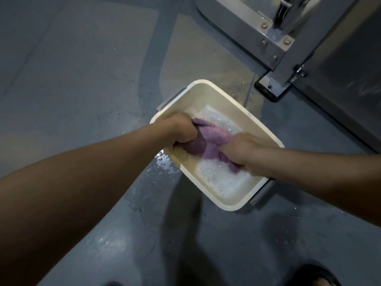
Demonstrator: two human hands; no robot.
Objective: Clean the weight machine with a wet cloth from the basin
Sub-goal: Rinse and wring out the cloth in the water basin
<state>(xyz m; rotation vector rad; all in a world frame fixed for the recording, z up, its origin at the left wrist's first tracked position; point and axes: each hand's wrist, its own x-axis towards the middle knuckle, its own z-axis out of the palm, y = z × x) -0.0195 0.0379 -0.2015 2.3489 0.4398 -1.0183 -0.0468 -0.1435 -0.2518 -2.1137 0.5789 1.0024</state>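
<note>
You grip the purple cloth [208, 141] with both fists — left hand [181, 131], right hand [241, 151] — over the cream basin [206, 87], so wrung soapy water falls inside.

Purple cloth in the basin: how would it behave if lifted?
Probably floppy: the purple cloth bunches and folds between the left hand and right hand. Likely heavy and dripping: it looks wet, over soapy water in the basin.

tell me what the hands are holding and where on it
Both hold the purple cloth inside the basin: the left hand grips one end, the right hand the other.
</note>
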